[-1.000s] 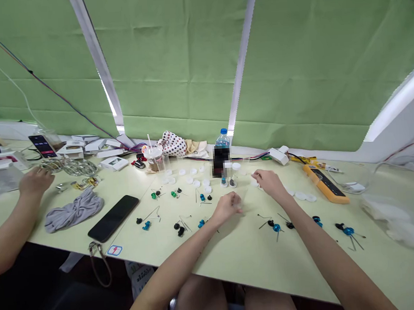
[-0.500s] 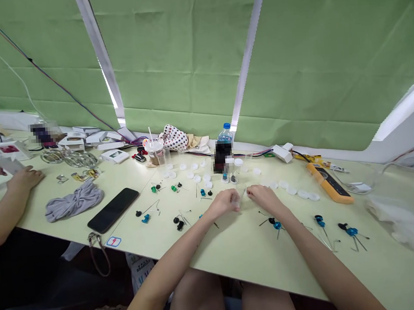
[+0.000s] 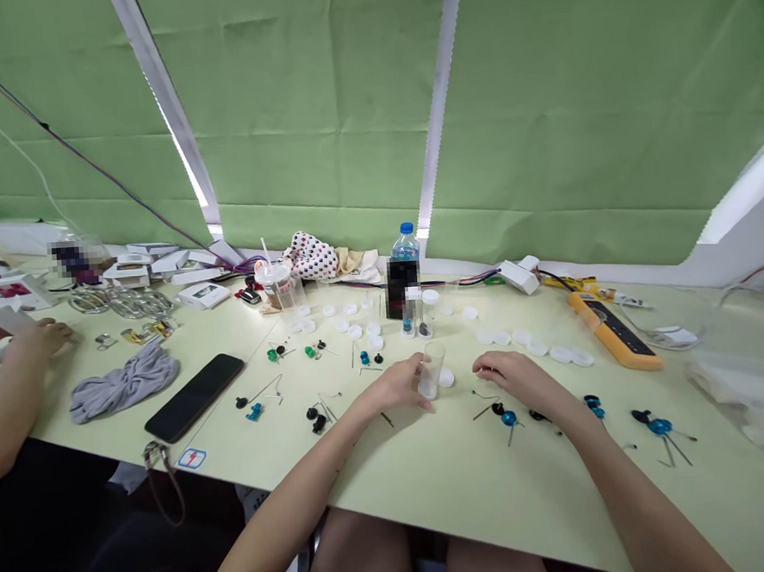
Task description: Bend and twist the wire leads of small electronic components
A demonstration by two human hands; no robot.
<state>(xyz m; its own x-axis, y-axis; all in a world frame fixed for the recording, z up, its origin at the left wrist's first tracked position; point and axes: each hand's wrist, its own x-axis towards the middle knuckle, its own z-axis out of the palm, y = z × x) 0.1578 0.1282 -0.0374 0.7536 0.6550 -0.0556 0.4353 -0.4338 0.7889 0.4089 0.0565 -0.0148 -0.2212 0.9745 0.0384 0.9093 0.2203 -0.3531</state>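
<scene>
My left hand (image 3: 402, 383) is wrapped around the side of a clear plastic tube (image 3: 431, 371) that stands upright on the table. A round white cap (image 3: 447, 377) lies just right of the tube. My right hand (image 3: 510, 375) hovers low over the table, apart from the tube, with loosely bent fingers and nothing visible in them. Just below it lie a bent metal rod and a blue part (image 3: 508, 418) with a black knob (image 3: 497, 408). More blue and black parts, including a blue piece (image 3: 660, 426), lie to the right, partly behind my forearm.
White caps (image 3: 537, 348) run in a row behind my hands. Two filled clear tubes (image 3: 425, 325) stand near a bottle (image 3: 406, 246). A yellow multimeter (image 3: 611, 328) is at right; a phone (image 3: 195, 397) and grey cloth (image 3: 125, 381) at left. A person's hand (image 3: 42, 340) works far left.
My hands have moved apart, the right one going right. The clear tube now shows in full, with a white cap beside it. The view has shifted slightly.
</scene>
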